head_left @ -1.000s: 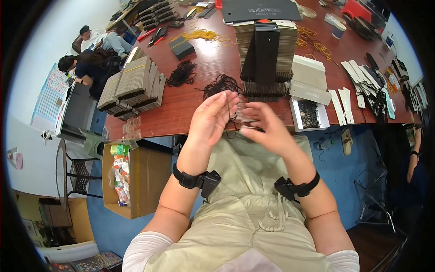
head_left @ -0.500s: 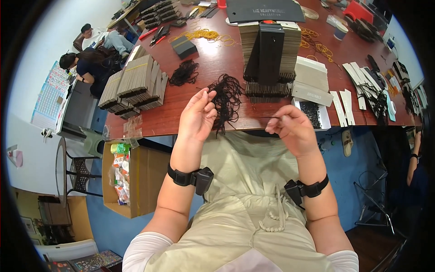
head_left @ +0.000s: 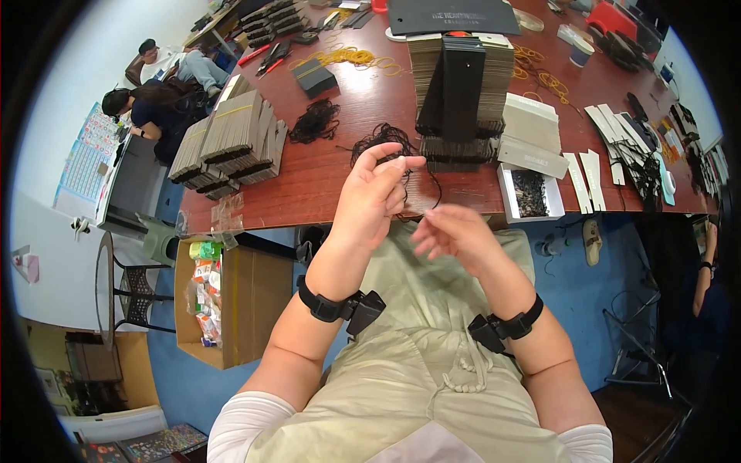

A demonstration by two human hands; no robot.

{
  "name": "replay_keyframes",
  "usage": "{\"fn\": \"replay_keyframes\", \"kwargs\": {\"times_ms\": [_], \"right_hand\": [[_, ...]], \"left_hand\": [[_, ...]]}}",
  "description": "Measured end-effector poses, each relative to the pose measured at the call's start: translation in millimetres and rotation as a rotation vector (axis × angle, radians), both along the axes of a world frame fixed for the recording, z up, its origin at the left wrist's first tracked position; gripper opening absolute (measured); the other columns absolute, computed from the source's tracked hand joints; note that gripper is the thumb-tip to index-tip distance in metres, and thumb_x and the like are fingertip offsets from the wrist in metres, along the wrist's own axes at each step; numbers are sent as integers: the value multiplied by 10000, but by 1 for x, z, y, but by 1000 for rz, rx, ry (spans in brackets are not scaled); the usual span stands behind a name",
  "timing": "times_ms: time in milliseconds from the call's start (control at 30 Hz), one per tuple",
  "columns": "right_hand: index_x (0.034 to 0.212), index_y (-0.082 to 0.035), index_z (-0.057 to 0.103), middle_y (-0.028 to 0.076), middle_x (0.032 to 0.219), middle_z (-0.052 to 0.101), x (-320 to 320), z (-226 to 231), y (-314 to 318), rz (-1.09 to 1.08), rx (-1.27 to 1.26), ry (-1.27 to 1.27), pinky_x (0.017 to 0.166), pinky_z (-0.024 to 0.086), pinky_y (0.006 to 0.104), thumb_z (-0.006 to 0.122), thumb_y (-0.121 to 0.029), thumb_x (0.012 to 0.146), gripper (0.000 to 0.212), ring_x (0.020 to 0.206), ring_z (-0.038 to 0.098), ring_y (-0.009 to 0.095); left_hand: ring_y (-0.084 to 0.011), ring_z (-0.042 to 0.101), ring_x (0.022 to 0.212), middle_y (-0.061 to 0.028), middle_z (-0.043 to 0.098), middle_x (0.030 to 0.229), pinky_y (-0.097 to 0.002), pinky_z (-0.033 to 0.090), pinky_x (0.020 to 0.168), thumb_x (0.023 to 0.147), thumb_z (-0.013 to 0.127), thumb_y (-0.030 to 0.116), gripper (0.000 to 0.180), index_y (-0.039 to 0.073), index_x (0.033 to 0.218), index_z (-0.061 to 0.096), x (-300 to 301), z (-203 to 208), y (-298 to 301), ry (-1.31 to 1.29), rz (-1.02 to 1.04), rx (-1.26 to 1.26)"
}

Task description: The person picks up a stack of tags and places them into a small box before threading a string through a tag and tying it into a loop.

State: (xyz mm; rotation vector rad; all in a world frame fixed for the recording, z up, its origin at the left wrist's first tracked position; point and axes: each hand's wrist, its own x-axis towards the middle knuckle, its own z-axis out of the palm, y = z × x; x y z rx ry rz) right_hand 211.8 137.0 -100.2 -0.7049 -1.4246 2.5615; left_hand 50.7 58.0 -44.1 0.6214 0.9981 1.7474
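Observation:
My left hand [head_left: 373, 193] is raised over the table's front edge, its thumb and index finger pinched together. From beside its fingertips a thin black cord [head_left: 440, 185] curves down to my right hand [head_left: 457, 233]. That hand is blurred by motion, with thumb and index finger closed at the cord's lower end. Behind my left hand lies a tangled heap of black cords [head_left: 380, 139], partly hidden by the fingers. Just beyond stands a tall stack of grey-brown cards [head_left: 427, 81] with black strips [head_left: 463, 85] leaning on its front.
Banded card stacks [head_left: 231, 139] stand on the table's left, near another black cord bundle [head_left: 316, 121]. A white box of small black pieces [head_left: 532, 193] sits by the front edge at right. Below stands an open cardboard box [head_left: 258, 309]. Other people [head_left: 158, 108] sit at far left.
My left hand has moved right and tilted over. My right hand has come left and lower, close to it, and the cord now bends in a curve between them.

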Motion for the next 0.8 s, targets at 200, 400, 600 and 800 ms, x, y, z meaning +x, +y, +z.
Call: {"fn": "replay_keyframes", "kwargs": {"times_ms": [200, 400, 600, 800], "right_hand": [[1099, 23, 546, 195, 1130, 611, -14, -4, -8, -123, -438, 148, 863, 511, 386, 484, -355, 967, 405, 1072, 604, 294], [1030, -35, 590, 74, 923, 640, 6, 7, 16, -416, -399, 301, 775, 492, 331, 549, -260, 944, 244, 873, 617, 200], [799, 0, 627, 51, 620, 598, 3, 22, 5, -360, 387, 8, 492, 439, 283, 597, -187, 864, 200, 554, 576, 121], [692, -15, 599, 140, 593, 577, 5, 32, -24, -197, 1007, -282, 511, 430, 366, 593, -164, 760, 164, 538, 570, 281]], "left_hand": [[-24, 336, 457, -168, 631, 1036, -185, 292, 415, 937, 530, 113, 280, 36, 1185, 427, 8, 1, -4, -3, -15, -23], [-103, 561, 608, -185, 629, 1071, -223, 457, 530, 917, 578, 124, 325, 20, 1175, 409, 0, -20, -9, -15, -12, -161], [-198, 649, 798, -170, 617, 1098, -296, 539, 696, 893, 619, 111, 314, 25, 1133, 435, 19, -30, -2, -46, -84, -312], [-213, 628, 919, -181, 610, 1072, -355, 537, 791, 900, 593, 72, 321, 19, 1160, 414, 26, -30, 0, -120, -142, -223]]}}
